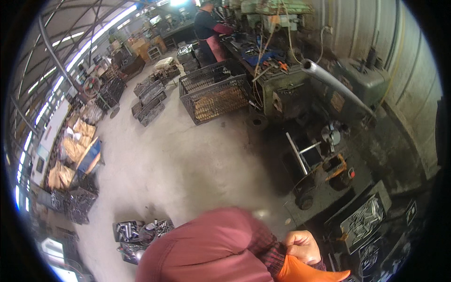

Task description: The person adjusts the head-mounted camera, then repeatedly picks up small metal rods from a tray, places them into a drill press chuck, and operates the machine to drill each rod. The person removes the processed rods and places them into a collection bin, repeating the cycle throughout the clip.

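My left arm, in a maroon sleeve, reaches across the lower middle of the head view, bent, with a dark red checked cuff. At that cuff is an orange glove (pixel 300 271), its narrow end stretching to the right. My bare right hand (pixel 304 246) has its fingers closed on the glove's upper edge, close to the left cuff. A checked cuff also shows at the right wrist. My left hand is hidden by the orange glove, so its fingers do not show.
Metal parts fill a tray (pixel 364 218) at right and bins (pixel 129 230) at lower left. A T-shaped metal bar (pixel 297 152) stands by the machine at right. Farther off are a large black crate (pixel 216 96) and a person (pixel 209 30) working at a bench.
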Motion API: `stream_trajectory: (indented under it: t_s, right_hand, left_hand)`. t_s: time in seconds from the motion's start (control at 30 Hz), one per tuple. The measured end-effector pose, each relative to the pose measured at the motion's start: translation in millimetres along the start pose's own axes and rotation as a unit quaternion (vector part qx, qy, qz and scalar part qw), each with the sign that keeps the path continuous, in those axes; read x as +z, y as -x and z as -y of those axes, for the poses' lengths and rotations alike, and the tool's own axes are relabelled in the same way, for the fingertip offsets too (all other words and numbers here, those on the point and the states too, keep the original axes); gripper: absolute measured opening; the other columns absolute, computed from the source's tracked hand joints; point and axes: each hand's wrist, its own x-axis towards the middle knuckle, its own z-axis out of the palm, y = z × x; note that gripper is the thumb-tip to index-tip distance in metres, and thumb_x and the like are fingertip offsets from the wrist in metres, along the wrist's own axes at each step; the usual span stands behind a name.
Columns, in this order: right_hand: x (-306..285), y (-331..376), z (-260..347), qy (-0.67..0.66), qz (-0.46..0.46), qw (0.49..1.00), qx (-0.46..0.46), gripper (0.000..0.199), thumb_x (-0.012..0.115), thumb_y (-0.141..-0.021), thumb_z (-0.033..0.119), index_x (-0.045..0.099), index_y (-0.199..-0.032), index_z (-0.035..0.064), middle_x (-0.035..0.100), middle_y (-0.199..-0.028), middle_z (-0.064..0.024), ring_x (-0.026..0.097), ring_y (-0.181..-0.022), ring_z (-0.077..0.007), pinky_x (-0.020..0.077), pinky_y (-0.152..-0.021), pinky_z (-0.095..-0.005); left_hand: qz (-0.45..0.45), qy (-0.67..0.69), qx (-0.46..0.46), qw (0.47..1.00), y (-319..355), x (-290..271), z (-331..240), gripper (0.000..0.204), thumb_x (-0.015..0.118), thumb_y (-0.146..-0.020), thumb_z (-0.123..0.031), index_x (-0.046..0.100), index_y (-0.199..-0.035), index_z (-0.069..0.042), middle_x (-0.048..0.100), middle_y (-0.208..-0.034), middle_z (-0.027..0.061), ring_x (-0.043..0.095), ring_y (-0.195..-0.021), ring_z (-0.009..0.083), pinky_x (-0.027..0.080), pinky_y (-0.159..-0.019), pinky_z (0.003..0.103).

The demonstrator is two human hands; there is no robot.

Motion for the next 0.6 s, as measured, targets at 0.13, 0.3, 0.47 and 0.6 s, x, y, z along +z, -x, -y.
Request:
stream_trajectory:
  t_s: [0.13,0.3,0.47,0.6]
  right_hand:
    - [-13.6,-18.7,-3.1,0.008,-0.073,0.997,-0.007,0.029,0.081,-0.095,0.016,0.062,-0.081,0.0002,0.064,-0.076,-0.0053,0.054,-0.063,-0.0110,0.0414,-0.058,-0.0284]
    - [-57.2,-35.4,-25.2,-0.003,-0.031,1.000,-0.002,0.016,0.077,-0.098,0.013,0.068,-0.094,0.0005,0.071,-0.092,-0.0113,0.067,-0.077,-0.0153,0.0547,-0.070,-0.0342]
    - [-116.3,-28.8,-72.1,0.099,-0.006,0.995,-0.014,0.009,0.074,-0.097,0.005,0.066,-0.100,0.0046,0.064,-0.082,-0.0019,0.058,-0.076,-0.0111,0.0472,-0.072,-0.0300]
    - [-104.3,-30.4,-109.7,0.018,-0.102,0.994,-0.036,0.010,0.074,-0.098,0.005,0.066,-0.103,0.0054,0.063,-0.081,0.0002,0.056,-0.072,-0.0092,0.0457,-0.067,-0.0275]
  left_hand:
    - [-0.014,-0.031,0.040,0.999,13.8,-6.2,-17.5,0.079,0.068,-0.106,-0.025,0.024,-0.167,0.001,0.042,-0.164,0.0155,0.039,-0.154,0.0274,0.030,-0.126,0.041]
    - [-0.038,-0.046,0.075,0.995,31.1,-14.2,-33.2,0.079,0.067,-0.107,-0.028,0.025,-0.167,0.001,0.042,-0.165,0.0160,0.039,-0.154,0.0279,0.030,-0.126,0.042]
    - [-0.058,-0.040,0.122,0.990,31.1,-8.9,-73.0,0.078,0.066,-0.108,-0.030,0.026,-0.167,0.001,0.042,-0.165,0.0164,0.039,-0.154,0.0283,0.029,-0.127,0.042]
    - [-0.077,0.006,0.160,0.984,35.1,-7.6,-92.3,0.078,0.065,-0.109,-0.033,0.026,-0.167,0.001,0.041,-0.165,0.0168,0.038,-0.155,0.0287,0.029,-0.127,0.042]
